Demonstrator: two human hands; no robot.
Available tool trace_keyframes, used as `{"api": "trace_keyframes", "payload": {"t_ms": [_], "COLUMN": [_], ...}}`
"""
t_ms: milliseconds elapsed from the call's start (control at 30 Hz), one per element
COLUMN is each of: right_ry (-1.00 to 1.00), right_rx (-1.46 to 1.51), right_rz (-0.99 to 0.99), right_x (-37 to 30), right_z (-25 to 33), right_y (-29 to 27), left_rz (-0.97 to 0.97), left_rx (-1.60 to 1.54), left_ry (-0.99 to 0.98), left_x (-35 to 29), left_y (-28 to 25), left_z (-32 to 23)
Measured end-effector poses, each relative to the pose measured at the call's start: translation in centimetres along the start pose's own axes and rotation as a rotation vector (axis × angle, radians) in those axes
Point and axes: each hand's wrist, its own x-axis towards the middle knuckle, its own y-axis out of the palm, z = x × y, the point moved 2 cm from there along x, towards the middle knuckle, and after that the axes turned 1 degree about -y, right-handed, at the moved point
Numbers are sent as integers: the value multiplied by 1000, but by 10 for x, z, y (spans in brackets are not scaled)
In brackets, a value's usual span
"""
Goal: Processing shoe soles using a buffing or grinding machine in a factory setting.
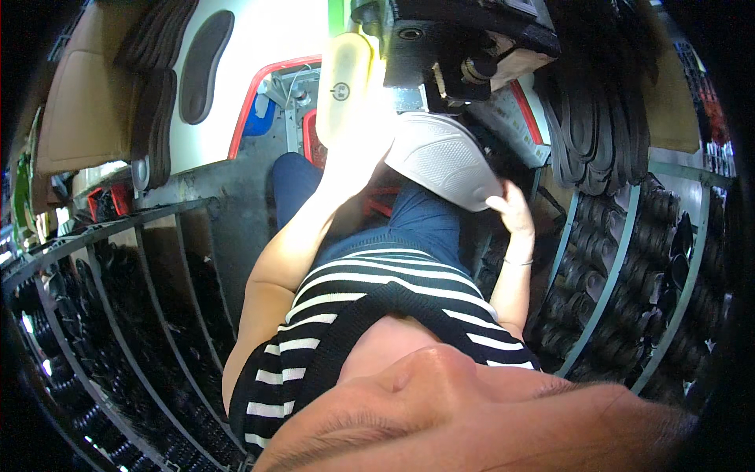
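Observation:
In my right hand (514, 211) is the narrower end of a pale grey shoe sole (442, 157), pinched between thumb and fingers. The sole is tilted above my lap, with fine texture and curved lines on its face. Its wide end lies close beside my left hand (358, 161), under a black machine head (464, 47). Strong glare washes out the left hand's fingers, so its grip is not visible. Just beyond that hand stands a pale yellow insole-shaped piece (342, 94) with a small dark mark; whether the hand holds it is unclear.
A dark insole (208, 67) lies on the white tabletop (248, 35) at left, beside stacked dark insoles (153, 118). More dark insoles (594, 134) overlap at right. Metal racks (602, 283) with dark soles flank me. A red-edged opening (250, 102) cuts into the table ahead.

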Motion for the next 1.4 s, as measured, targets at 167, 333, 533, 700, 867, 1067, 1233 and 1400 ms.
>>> {"api": "trace_keyframes", "payload": {"t_ms": [167, 333, 533, 700, 867, 1067, 1233, 1400], "right_ry": [-189, -346, -444, -451, -639, -601, -688, -232], "right_rx": [360, 211, -180, -352, -569, -848, -578, -195], "right_rz": [-341, -336, -186, -188, -124, 32, -190, -1], "right_x": [34, 55, 63, 51, 54, 72, 74, 41], "right_z": [32, 122, 168, 178, 200, 206, 176, 67], "right_y": [-31, -7, 39, 90, 127, 140, 145, 145], "left_rz": [48, 134, 182, 142, 295, 637, 288, 196], "left_rx": [-445, -857, -842, -864, -634, -115, -398, -282], "left_ry": [-248, -505, -462, -541, -656, -507, -171, -285], "left_x": [-19, -42, -69, -75, -91, -62, 3, 25], "left_y": [-11, -25, -61, -102, -120, -67, -5, 17], "left_z": [19, 23, 42, 70, 93, 71, -4, -25]}}
